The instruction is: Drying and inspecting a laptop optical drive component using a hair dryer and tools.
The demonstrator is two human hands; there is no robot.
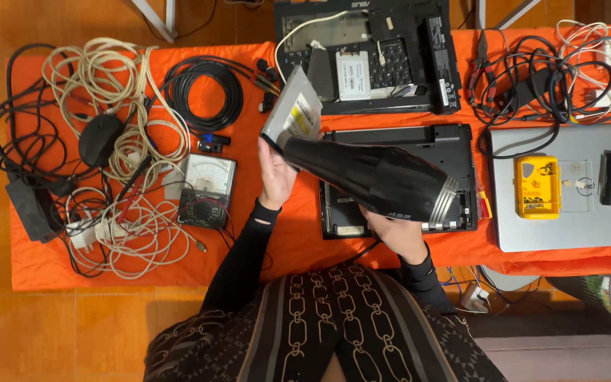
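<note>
Overhead view of a table draped in orange cloth (pixel 298 240) over a brown tiled floor, crowded with electronics under repair. The left hand (pixel 275 173) holds a slim optical disc drive (pixel 293 112) tilted up above the cloth, fingers clamped on its lower end; the right hand (pixel 399 233) grips the handle of a black hair dryer (pixel 376 177), fingers closed round it, with the nozzle aimed at the drive and almost touching its lower edge. Below the dryer lies an upturned black laptop base (pixel 454 145); its cover appears to be off, though the dryer hides most of it. Behind it a second opened laptop chassis (pixel 362 56) shows its bays: a white-labelled rectangular drive (pixel 353 74) sits in one and a loose white cable (pixel 302 28) crosses another. Judging by this, dismantling is well advanced and the drive is already out of a machine, while both laptops remain unassembled. To the left lie an analogue multimeter (pixel 207 189), coiled white cables (pixel 118 127), a black cable coil (pixel 203 92) and a black mouse (pixel 100 139); to the right, a closed silver laptop (pixel 567 226) carrying a small yellow box (pixel 537 187)
</note>
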